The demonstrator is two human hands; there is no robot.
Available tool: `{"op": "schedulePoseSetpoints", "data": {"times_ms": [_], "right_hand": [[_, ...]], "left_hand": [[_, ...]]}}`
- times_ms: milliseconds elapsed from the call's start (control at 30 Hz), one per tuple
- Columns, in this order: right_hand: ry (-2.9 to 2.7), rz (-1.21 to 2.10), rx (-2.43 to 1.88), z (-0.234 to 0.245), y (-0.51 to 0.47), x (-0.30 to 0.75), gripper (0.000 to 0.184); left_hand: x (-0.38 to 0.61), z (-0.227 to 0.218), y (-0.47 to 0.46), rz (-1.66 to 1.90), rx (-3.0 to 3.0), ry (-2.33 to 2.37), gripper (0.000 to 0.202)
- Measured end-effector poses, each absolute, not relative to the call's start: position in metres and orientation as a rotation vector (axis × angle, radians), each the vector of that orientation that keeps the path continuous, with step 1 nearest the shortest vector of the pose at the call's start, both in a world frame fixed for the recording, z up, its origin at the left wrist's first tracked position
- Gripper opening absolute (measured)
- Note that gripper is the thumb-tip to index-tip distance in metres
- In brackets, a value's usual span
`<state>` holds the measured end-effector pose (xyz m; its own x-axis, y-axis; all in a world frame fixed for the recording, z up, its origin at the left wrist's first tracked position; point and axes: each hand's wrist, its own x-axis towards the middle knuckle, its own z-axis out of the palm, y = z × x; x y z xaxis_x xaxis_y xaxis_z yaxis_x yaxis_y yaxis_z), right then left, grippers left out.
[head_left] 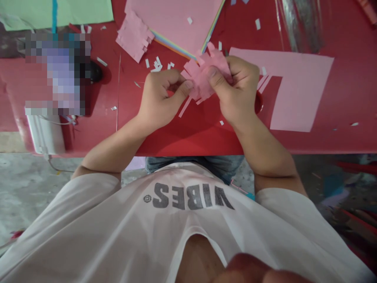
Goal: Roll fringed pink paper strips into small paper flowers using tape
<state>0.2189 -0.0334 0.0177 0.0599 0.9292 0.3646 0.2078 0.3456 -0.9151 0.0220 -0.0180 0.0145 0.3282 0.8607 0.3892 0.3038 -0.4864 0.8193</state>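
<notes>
Both my hands pinch a fringed piece of pink paper (203,76) above the red tabletop (188,137). My left hand (161,96) grips its left side between thumb and fingers, and my right hand (235,90) holds its right side. Thin strips hang from its lower edge. Just right of my right hand lies a large pink paper sheet (303,90) with a rectangular piece cut out. A second fringed pink piece (134,35) lies at the top left, beside a stack of multicoloured paper (173,23).
Small white and pink paper scraps (156,67) are scattered over the red table. A green sheet (59,11) lies at the far edge. A pixelated object (57,74) covers part of the left side, above a white box (45,133). Shiny plastic (303,23) lies at the top right.
</notes>
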Motion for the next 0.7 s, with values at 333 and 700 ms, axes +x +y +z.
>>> {"op": "schedulePoseSetpoints", "data": {"times_ms": [333,700], "right_hand": [[-1.328,0.835,-1.017,0.0158,-0.0295,0.2207,0.020],[-1.384,0.900,-1.138,0.0120,-0.0295,0.2234,0.031]], "left_hand": [[0.0192,0.0191,-0.0218,1.072,2.026,1.025,0.018],[0.0198,0.0205,-0.0193,1.139,2.028,0.988,0.020]]}}
